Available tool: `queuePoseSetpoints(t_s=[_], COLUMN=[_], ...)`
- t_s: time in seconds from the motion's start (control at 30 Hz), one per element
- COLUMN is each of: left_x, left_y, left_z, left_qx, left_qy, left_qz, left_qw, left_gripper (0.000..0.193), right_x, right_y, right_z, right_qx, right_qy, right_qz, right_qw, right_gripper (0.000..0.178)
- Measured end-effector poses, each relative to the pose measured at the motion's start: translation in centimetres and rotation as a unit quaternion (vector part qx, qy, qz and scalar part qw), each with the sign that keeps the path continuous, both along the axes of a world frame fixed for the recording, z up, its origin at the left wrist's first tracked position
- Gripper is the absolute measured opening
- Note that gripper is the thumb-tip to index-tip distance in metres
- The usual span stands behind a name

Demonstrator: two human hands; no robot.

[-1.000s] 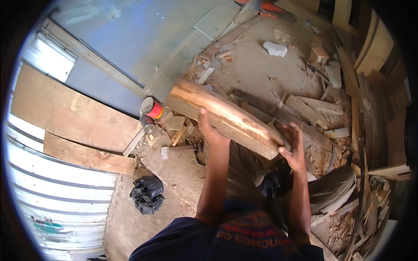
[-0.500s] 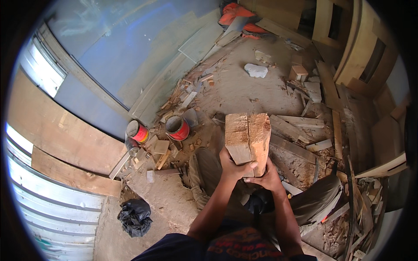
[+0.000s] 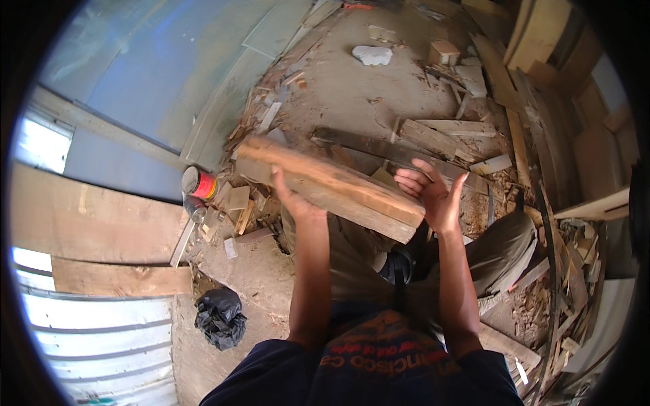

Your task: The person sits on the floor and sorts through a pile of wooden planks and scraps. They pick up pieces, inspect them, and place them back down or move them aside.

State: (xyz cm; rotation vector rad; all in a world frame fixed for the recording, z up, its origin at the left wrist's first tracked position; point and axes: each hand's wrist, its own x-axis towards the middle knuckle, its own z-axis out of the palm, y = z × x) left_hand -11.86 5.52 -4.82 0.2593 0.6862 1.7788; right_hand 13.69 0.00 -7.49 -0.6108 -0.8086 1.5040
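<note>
A pair of thick rough-sawn wooden blocks (image 3: 338, 191), lying side by side, slants across in front of me, one browner and one paler. My left hand (image 3: 299, 201) grips them from below, toward their far left end, with its thumb up against the side. By their near right end is my right hand (image 3: 437, 197), palm turned inward, thumb and fingers apart; it holds nothing. Whether it touches the wood is hard to tell. The left hand's fingers are mostly hidden under the blocks.
My bent legs (image 3: 501, 260) are below the blocks. Planks and offcuts (image 3: 440, 139) litter the dirt floor ahead and to the right. To the left are a red paint can (image 3: 200, 183), a black plastic bag (image 3: 220, 318) and a corrugated metal sheet (image 3: 108, 325). A white slab (image 3: 372, 55) lies farther off.
The blocks have swung from end-on to lengthwise, tilted down to the right. My right hand has let go and opened; my left hand has moved left, still holding. The view has tipped downward.
</note>
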Motion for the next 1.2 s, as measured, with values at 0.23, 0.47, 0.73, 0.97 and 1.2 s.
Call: queuePoseSetpoints(t_s=[0.23, 0.47, 0.73, 0.97, 1.2], left_x=[-1.8, -0.9, 0.5, 2.3, 2.4], left_y=[0.9, 0.4, -0.1, -0.6, -0.7], left_z=[-4.1, -4.2, -3.4, 0.4, 1.7], left_qx=[-0.004, 0.010, 0.004, 0.004, 0.025], left_qy=[-0.073, -0.089, -0.071, -0.023, -0.023], left_qz=[-0.041, -0.077, -0.052, 0.004, 0.010], left_qw=[0.996, 0.993, 0.996, 1.000, 0.999], left_gripper=[0.085, 0.084, 0.085, 0.081, 0.075], right_x=[-2.6, -2.7, -2.7, -2.2, -2.0], right_y=[-0.9, -0.8, -1.2, -1.1, -0.7], right_z=[-0.4, -0.9, -1.3, -2.2, -3.5], right_qx=[0.024, 0.030, -0.035, -0.006, -0.030], right_qy=[0.037, 0.021, -0.013, 0.042, 0.088], right_qz=[0.036, -0.005, -0.133, -0.151, -0.162], right_qw=[0.998, 0.999, 0.990, 0.988, 0.982], right_gripper=[0.107, 0.092, 0.072, 0.062, 0.065])
